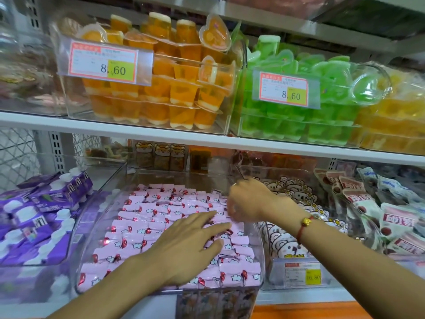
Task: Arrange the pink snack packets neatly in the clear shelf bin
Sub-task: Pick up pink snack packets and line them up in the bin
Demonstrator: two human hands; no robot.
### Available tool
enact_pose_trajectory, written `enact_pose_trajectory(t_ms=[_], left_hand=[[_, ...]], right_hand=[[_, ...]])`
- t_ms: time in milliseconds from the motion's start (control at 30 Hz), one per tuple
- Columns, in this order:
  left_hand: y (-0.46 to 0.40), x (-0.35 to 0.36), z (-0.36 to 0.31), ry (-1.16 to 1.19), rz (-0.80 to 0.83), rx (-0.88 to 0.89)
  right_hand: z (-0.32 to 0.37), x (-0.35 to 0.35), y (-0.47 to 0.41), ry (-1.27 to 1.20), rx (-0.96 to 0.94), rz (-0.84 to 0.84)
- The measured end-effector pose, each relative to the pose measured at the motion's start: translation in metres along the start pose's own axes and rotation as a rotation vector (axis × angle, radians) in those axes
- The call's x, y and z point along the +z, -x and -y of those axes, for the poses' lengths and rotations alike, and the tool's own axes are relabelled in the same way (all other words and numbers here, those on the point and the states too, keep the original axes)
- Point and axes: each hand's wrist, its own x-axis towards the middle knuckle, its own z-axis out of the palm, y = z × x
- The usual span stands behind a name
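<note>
Several pink snack packets [147,217] with white clouds and red marks lie in rows inside the clear shelf bin [92,210] on the lower shelf. My left hand [184,247] lies flat on the packets in the middle right of the bin, its fingers straight and spread. My right hand [248,199] reaches into the bin's far right side, its fingers curled down onto the packets there; they are blurred, so what they hold is unclear. A red bracelet sits on my right wrist.
Purple pouches [39,217] fill the bin to the left. A bin of bear-print packets [292,189] with a price tag [302,273] stands to the right. Orange jelly cups [161,81] and green jelly cups [299,107] fill bins on the shelf above.
</note>
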Motion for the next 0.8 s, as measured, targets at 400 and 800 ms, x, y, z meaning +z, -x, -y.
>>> enact_pose_trajectory(t_ms=[400,800], left_hand=[[-0.001,-0.002,0.0,0.004,0.041,-0.025],[0.012,-0.02,-0.014,0.387,-0.617,0.132]], right_hand=[[-0.007,0.02,0.038,-0.927,0.438,-1.016],[0.016,0.014,0.068,-1.903,0.562,-0.703]])
